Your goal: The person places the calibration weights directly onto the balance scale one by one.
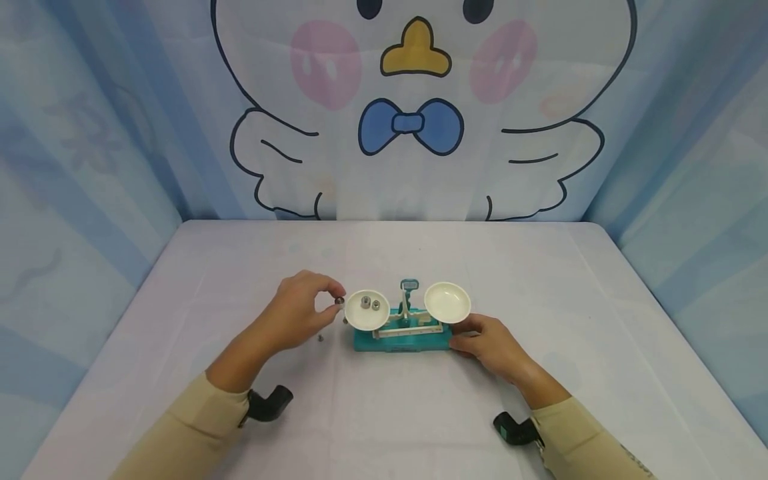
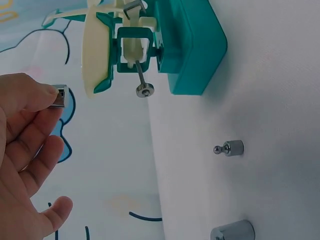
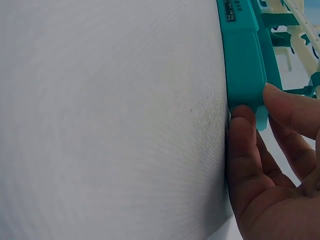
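The head view is evenly bright. The right-wrist view is dimmer, its tabletop [image 3: 125,125] seemingly blurred toward 9 o'clock, shadowed near 5 o'clock.

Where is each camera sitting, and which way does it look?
Head: on the head, looking forward and down; the left hand, right hand, sleeves and balance scale show.
Left wrist: on that wrist, looking past the left hand, pinching a metal weight, toward the balance scale.
Right wrist: on that wrist, looking along the white tabletop; the right hand holds the teal base.
Both wrist views share the teal base.
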### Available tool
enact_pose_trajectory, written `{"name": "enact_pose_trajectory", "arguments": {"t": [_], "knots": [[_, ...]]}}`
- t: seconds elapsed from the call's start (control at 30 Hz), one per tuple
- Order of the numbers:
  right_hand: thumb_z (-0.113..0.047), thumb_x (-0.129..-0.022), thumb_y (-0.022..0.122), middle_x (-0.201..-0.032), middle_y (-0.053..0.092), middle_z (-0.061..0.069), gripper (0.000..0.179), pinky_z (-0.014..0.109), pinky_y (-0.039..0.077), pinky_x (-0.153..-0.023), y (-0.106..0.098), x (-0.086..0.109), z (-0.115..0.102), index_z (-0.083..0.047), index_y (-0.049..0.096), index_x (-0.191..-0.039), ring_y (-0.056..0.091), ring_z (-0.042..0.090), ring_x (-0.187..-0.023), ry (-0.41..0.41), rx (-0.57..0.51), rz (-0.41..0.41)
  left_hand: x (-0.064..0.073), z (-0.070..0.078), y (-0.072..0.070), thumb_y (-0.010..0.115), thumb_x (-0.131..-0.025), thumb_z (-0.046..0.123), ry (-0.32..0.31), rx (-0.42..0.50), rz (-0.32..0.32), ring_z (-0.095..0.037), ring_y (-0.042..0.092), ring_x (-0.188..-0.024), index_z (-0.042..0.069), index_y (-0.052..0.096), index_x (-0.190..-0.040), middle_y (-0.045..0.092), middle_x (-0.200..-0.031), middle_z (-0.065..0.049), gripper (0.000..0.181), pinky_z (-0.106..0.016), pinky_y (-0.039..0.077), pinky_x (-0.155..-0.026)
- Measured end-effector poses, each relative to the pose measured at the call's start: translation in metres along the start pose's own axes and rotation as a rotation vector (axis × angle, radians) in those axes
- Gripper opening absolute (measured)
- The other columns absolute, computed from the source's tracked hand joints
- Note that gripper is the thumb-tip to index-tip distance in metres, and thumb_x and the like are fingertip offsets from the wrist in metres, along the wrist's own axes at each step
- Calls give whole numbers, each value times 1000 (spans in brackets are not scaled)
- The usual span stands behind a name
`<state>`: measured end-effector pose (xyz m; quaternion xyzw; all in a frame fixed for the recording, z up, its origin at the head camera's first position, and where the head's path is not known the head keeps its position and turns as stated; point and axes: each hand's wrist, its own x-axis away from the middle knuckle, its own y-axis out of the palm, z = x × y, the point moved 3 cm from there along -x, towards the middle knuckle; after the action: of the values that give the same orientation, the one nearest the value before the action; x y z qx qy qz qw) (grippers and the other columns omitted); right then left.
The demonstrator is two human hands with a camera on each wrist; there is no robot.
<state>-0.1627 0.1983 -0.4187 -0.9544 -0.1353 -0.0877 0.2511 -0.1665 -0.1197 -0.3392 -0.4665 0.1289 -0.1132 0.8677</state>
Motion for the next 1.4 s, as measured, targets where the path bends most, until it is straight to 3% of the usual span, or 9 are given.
{"name": "enact_pose_trajectory", "arguments": {"t": [0.3,0.87,1.4], "knots": [[-9,-91,70,-123,65,16,40,37,55,-85,0,0,0,7,62,-126,63,26,-108,14,1,6,-6,9,9,75,-89,11,51,-11,-18,-25,56,-113,10,73,-107,69,-105,1,19,-54,38,-103],[-9,-91,70,-120,66,14,38,38,55,-86,0,0,3,7,62,-125,62,27,-111,-7,18,17,-14,9,21,75,-89,15,57,-64,-38,-24,56,-109,15,74,-100,70,-101,3,11,-55,37,-102],[-9,-91,70,-121,66,15,37,38,55,-86,0,0,3,7,62,-124,61,30,-113,-5,26,19,-15,12,21,74,-89,15,32,-68,-44,-25,56,-112,15,74,-99,70,-105,1,10,-56,36,-104]]}}
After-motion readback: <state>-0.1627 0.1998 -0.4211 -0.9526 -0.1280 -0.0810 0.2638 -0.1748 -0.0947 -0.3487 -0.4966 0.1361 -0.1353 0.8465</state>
